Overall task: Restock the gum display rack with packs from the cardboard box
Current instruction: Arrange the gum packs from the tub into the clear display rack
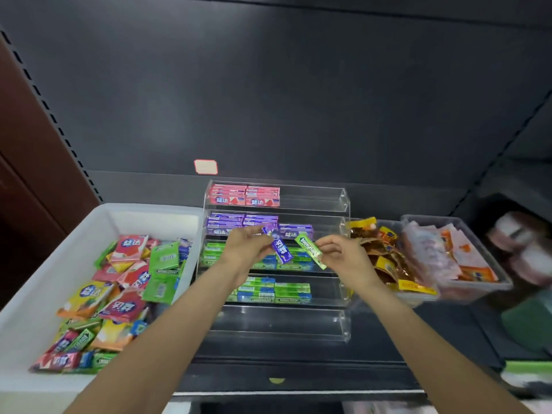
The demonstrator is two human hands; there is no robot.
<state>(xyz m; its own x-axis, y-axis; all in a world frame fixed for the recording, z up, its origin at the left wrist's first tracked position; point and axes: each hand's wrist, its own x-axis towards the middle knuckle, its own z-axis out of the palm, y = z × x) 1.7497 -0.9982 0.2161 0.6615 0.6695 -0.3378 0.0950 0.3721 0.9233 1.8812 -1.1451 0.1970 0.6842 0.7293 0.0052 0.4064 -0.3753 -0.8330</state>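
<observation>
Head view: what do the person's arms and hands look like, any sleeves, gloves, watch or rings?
Both forearms enter from the bottom edge bare, with no sleeves in the frame. The left hand and right hand wear no gloves. No watch, bracelet or ring shows on either wrist or on the fingers, though motion blur hides fine detail.

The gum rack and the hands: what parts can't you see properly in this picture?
- Head view: the left hand and right hand cover the middle of the rack's green rows.
- The purple pack and green pack have print too small to read.
- The white bin of gum is cut off by the left edge.
- The things at far right are blurred.
</observation>
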